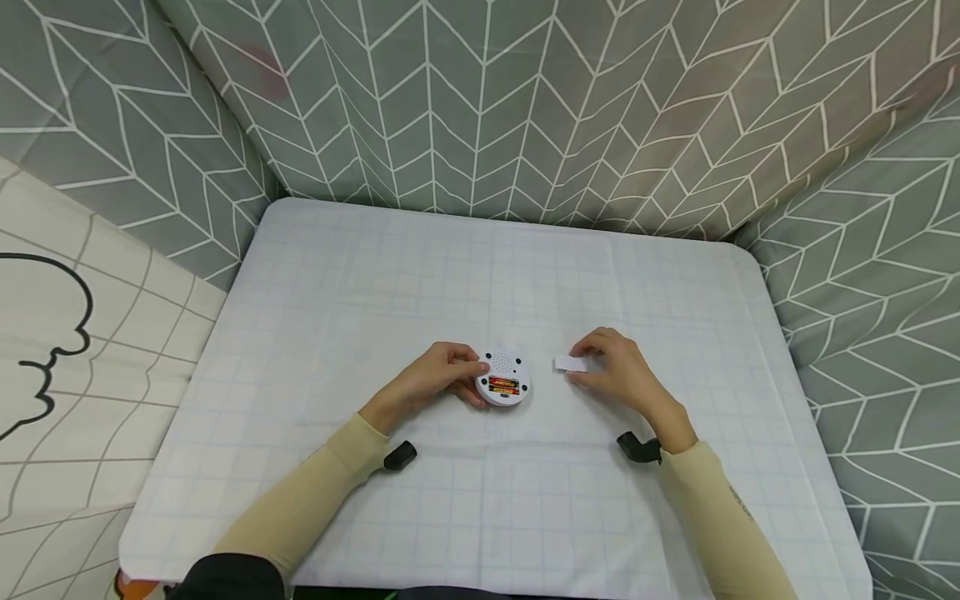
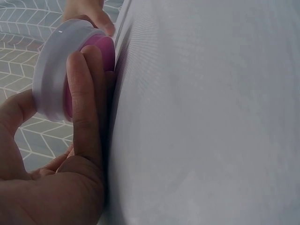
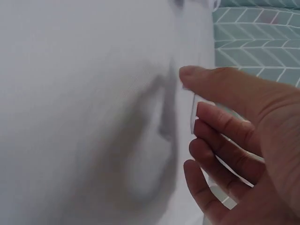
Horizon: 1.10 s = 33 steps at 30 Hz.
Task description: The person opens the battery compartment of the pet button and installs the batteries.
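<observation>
On the white gridded table (image 1: 360, 275), my left hand (image 1: 471, 377) grips a round white device (image 1: 504, 379) by its left rim. The device lies back side up, with red batteries (image 1: 505, 387) showing in an uncovered compartment. In the left wrist view the device (image 2: 50, 70) has a white rim and a pink underside, and my fingers (image 2: 84, 108) curl under it against the cloth. My right hand (image 1: 581, 365) pinches a small white flat cover (image 1: 570, 363) just right of the device. In the right wrist view the cover (image 3: 193, 115) sits edge-on between the thumb and fingers (image 3: 220, 119).
A grey chevron-patterned cloth (image 1: 525, 108) walls the table at the back and on both sides. A cream cloth with black lines (image 1: 67, 350) hangs at the left. Black wrist-mounted cameras (image 1: 400, 455) (image 1: 637, 447) sit by both sleeves.
</observation>
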Tool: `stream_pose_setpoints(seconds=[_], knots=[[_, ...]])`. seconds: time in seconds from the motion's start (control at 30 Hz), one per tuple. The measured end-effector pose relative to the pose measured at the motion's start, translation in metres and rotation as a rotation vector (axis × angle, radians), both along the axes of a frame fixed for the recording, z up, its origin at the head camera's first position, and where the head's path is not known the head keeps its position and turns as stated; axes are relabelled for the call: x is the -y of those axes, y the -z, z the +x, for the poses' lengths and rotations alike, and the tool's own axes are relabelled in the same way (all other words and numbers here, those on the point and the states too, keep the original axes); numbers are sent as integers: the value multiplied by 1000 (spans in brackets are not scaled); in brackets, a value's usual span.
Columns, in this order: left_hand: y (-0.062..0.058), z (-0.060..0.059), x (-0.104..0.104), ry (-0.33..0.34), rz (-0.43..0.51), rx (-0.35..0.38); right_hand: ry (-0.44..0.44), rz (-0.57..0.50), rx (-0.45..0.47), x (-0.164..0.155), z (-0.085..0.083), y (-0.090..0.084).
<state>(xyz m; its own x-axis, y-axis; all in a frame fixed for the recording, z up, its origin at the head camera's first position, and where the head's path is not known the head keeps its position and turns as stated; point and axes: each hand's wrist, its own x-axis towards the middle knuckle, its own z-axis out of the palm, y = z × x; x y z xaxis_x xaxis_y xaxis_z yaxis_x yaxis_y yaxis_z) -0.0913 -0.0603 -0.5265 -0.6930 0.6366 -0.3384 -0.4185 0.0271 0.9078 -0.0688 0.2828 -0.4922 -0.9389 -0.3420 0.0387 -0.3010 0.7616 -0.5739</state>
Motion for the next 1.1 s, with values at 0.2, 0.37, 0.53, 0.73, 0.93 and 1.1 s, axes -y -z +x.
stream_pose_setpoints(seconds=[0.2, 0.37, 0.53, 0.73, 0.93, 1.1], knots=[[0, 1, -1, -8, 16, 3, -43, -125, 6, 19, 9, -15], [-1, 2, -1, -5, 9, 3, -79, -147, 26, 39, 18, -23], [-3, 3, -1, -6, 9, 3, -131, -171, 19, 59, 22, -26], [-3, 3, -1, -8, 23, 5, -182, -178, 6, 78, 25, -26], [-1, 2, -1, -1, 21, -4, -211, -183, 4, 85, 26, -24], [-3, 2, -1, 2, 25, -12, -233, -184, 5, 89, 25, -21]])
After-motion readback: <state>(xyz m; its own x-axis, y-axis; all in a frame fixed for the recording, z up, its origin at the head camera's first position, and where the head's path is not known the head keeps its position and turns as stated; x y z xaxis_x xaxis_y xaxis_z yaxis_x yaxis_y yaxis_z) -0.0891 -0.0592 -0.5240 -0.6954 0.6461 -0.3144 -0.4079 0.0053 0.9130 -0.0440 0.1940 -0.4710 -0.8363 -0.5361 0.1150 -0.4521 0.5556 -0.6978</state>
